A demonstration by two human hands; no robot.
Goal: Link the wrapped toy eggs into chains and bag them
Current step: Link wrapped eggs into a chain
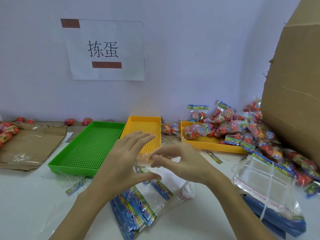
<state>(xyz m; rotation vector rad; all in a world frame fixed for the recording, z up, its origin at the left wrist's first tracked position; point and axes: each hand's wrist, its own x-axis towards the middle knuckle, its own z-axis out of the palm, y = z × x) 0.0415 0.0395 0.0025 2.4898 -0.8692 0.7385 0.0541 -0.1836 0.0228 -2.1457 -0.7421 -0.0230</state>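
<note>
A clear plastic bag (144, 168) hangs between my two hands over the white table (26, 196). My right hand (183, 161) pinches its upper edge between thumb and curled fingers. My left hand (124, 160) is spread with straight fingers, its thumb lying under the bag. Below my hands lies a fanned stack of empty bags with blue printed headers (136, 207). Bagged red toy eggs (242, 130) are heaped at the right, partly in a yellow tray (207, 146). Loose wrapped eggs (7, 130) lie at the far left.
An empty green tray (90, 146) and an empty yellow tray (147, 130) stand ahead of my hands. A large cardboard box (294, 84) fills the right side. Flattened cardboard (29, 144) lies at the left. A tied bundle of clear bags (259, 186) sits at right. A few eggs (86, 121) line the wall.
</note>
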